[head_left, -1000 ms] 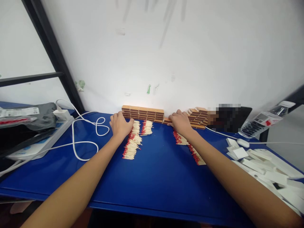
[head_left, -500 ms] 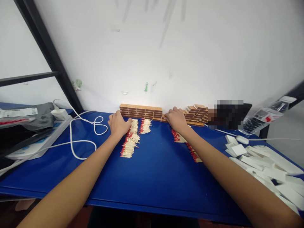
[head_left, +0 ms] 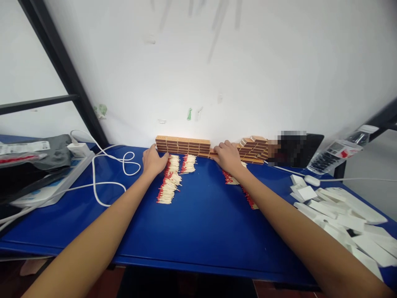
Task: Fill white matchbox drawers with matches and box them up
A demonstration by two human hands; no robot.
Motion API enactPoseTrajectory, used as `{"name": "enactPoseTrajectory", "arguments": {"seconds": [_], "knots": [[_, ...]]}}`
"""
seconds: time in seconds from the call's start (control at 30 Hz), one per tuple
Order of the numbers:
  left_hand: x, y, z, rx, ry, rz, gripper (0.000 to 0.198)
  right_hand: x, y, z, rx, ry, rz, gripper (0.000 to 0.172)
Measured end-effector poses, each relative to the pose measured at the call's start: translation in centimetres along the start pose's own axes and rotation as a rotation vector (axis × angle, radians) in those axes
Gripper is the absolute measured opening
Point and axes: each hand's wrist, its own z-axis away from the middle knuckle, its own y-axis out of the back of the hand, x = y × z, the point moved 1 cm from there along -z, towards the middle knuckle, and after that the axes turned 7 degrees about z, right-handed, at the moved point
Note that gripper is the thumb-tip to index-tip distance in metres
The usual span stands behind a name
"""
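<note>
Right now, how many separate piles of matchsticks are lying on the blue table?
4 on the blue table: a long pile beside the left hand, a small pile by the matchbox stack, and two piles partly hidden under the right hand and forearm.

Blue table point(head_left: 198, 231); red-tipped matches point(head_left: 169, 184); brown matchboxes point(head_left: 182, 145); white cable point(head_left: 105, 182).

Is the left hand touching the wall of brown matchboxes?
Touching. In the head view, the left hand has its fingers pressed against the left end of the stacked matchboxes, no blue table showing between.
</note>
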Motion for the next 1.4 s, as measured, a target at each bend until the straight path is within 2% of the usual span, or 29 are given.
{"name": "enactPoseTrajectory", "arguments": {"seconds": [0.27,0.43,0.57,0.67,0.73,0.8,0.87,0.93,1.07,1.13,1.23,1.27,1.33,1.4], "knots": [[-0.5,-0.8,-0.2,-0.062,0.006,-0.003,0.055,-0.1,-0.4,-0.6,0.029,-0.005,-0.017,0.027],[-0.4,-0.8,-0.3,-0.067,0.031,-0.009,0.053,0.3,0.3,0.2,0.062,0.004,-0.006,0.022],[0.0,-0.7,0.0,-0.059,0.038,-0.015,0.054,2.9,1.5,2.4,0.145,-0.038,-0.038,0.027],[0.3,-0.6,0.3,-0.04,0.035,-0.02,0.052,5.8,2.3,4.5,0.218,-0.137,-0.047,0.03],[0.6,-0.3,0.6,0.028,0.013,0.002,0.054,7.6,2.6,5.9,0.231,-0.191,-0.071,0.028],[1.1,0.1,1.0,0.153,-0.041,0.047,0.057,8.8,2.8,6.9,0.198,-0.219,-0.127,0.025],[1.7,0.5,1.5,0.244,-0.14,0.1,0.053,9.6,3.2,7.4,0.098,-0.223,-0.211,0.021],[2.5,0.8,2.2,0.274,-0.268,0.152,0.042,10.4,3.7,7.6,-0.007,-0.219,-0.273,0.02],[4.3,1.0,4.0,0.191,-0.573,0.195,0.026,13.1,5.0,8.5,-0.13,-0.326,-0.303,0.017],[5.2,1.0,5.1,0.128,-0.689,0.197,0.02,14.7,5.2,9.8,-0.348,-0.37,-0.393,0.019],[6.2,1.0,6.7,0.032,-0.805,0.204,0.023,15.8,4.8,12.0,-0.835,-0.39,-0.592,0.033],[6.4,1.1,7.1,0.022,-0.83,0.211,0.023,15.7,4.5,12.6,-0.954,-0.416,-0.623,0.038],[6.6,1.1,7.6,0.003,-0.865,0.216,0.024,15.3,4.1,13.3,-1.046,-0.479,-0.641,0.038],[6.7,1.1,7.7,-0.01,-0.872,0.22,0.025,14.7,3.5,13.4,-1.049,-0.491,-0.664,0.028]]}}
